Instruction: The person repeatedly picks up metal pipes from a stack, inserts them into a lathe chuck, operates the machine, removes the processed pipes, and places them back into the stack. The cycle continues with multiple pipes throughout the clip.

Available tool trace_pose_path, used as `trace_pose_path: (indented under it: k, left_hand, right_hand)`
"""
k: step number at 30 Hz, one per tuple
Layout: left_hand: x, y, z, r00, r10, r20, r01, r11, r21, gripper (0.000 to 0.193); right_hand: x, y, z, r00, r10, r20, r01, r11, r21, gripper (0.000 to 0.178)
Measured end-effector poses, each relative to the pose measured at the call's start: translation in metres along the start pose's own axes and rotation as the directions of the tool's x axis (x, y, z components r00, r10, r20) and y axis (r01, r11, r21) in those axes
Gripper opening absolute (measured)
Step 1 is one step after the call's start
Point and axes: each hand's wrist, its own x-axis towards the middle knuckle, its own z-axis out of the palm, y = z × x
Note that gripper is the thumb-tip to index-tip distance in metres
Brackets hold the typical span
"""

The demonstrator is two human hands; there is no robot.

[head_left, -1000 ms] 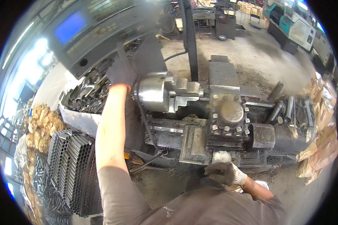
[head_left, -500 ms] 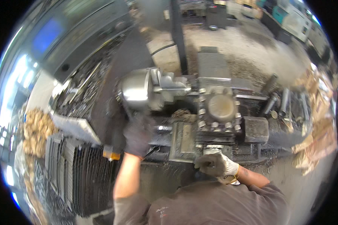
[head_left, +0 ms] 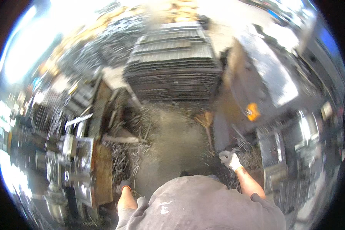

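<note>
My left hand [head_left: 125, 184], in a dark glove with a reddish cuff, hangs low beside a heap of metal shavings [head_left: 126, 157]. Its fingers are too small and hidden to read. My right hand [head_left: 230, 159] wears a whitish knit glove with grey fingers. Those fingers look curled in, and whatever they hold, if anything, is hidden. It hovers near more shavings [head_left: 250, 155] at the foot of the right-hand machine [head_left: 307, 132], which is smeared by motion. A broom [head_left: 206, 120] with brownish bristles leans ahead of that hand.
A tall stack of dark ribbed plates [head_left: 172, 82] stands straight ahead across the floor [head_left: 168, 134]. To the left is another machine [head_left: 71, 165] with a brown panel. A dark metal guard [head_left: 234, 103] carrying an orange piece [head_left: 252, 112] borders the right.
My view has swung left, away from the lathe, whose tool post was in front of me. Both hands have left the lathe area and now hang at my sides.
</note>
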Motion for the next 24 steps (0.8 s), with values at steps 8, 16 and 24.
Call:
trace_pose_path:
  k: [8,16,24]
  left_hand:
    - [-0.098,-0.126,0.090,0.984,-0.144,0.103,0.149,0.988,-0.043,0.056]
    - [-0.208,-0.104,0.157,0.882,-0.204,0.426,0.336,0.904,-0.264,0.052]
    - [-0.151,0.032,0.008,0.954,-0.296,0.045,0.271,0.789,-0.551,0.049]
  right_hand:
    - [0.105,0.124,0.052,0.681,0.655,0.327,-0.530,0.749,-0.398,0.028]
    - [0.267,0.039,0.134,0.569,0.708,0.418,-0.495,0.701,-0.514,0.032]
    - [0.503,-0.072,0.246,0.513,0.692,0.508,-0.320,0.703,-0.635,0.040]
